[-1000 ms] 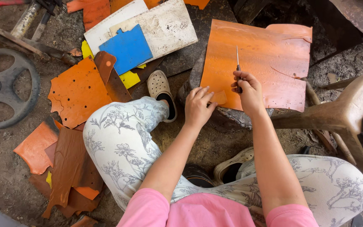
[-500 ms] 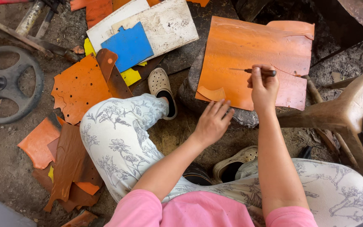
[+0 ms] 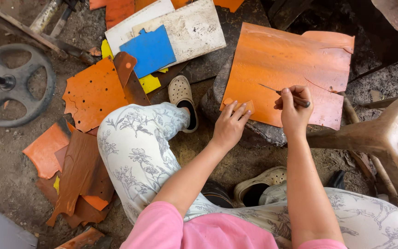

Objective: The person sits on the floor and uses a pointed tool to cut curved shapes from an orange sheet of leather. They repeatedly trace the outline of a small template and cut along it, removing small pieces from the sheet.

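The right hand (image 3: 293, 113) is closed around a thin knife (image 3: 285, 94), its blade pointing toward ten o'clock and lying flat on a large orange leather sheet (image 3: 291, 69). The left hand (image 3: 230, 125), fingers together, presses down on a small orange offcut (image 3: 241, 105) at the sheet's lower left corner, at about nine o'clock from the knife hand. The sheet rests on a dark stone block (image 3: 254, 131) in front of the person's knees. Further off toward ten o'clock lie a blue square piece (image 3: 149, 50) on a whitish board (image 3: 194, 27), and an orange piece with punched holes (image 3: 93, 94). A grey wheel (image 3: 12, 85) lies on the ground at nine o'clock. Brown and orange scraps (image 3: 77, 180) are heaped at eight o'clock, beside the left knee.
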Tool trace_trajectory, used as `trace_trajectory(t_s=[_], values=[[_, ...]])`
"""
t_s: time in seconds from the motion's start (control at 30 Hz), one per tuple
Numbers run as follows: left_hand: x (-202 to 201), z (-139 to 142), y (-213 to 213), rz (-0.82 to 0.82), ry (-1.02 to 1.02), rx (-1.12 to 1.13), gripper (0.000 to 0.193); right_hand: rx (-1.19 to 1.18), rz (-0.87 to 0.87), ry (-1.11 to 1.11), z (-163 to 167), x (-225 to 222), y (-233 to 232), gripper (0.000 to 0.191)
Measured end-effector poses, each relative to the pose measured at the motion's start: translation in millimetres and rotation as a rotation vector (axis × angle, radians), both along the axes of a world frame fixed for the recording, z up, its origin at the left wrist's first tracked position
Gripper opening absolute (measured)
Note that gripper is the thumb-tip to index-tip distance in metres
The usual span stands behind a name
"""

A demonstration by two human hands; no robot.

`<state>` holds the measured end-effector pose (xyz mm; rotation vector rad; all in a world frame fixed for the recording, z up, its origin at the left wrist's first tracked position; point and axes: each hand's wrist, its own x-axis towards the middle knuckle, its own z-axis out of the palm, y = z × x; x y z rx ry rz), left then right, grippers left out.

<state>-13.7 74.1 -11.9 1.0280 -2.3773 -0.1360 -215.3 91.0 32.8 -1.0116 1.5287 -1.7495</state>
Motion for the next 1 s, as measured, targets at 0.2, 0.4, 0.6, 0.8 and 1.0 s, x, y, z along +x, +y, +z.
trace_trajectory(t_s=[0.2,0.4,0.6,0.8,1.0], values=[[2.3,2.3,-0.7,0.007,-0.011,0.018,0.027,0.024,-0.013,-0.018,-2.4,-1.6,2.8,0.011],[1.8,0.3,0.1,0.031,-0.020,0.024,0.026,0.047,0.004,0.020,-2.8,-1.8,0.2,0.012],[0.8,-1.5,-1.8,0.032,-0.018,-0.001,0.025,0.092,0.017,0.094,0.8,1.8,0.6,0.015],[2.5,7.9,-1.1,0.037,-0.001,-0.017,0.024,0.129,0.045,0.141,1.4,2.8,6.0,0.019],[1.7,15.5,-11.6,0.029,0.004,0.028,0.023,0.161,0.040,-0.068,-1.4,3.3,9.4,0.014]])
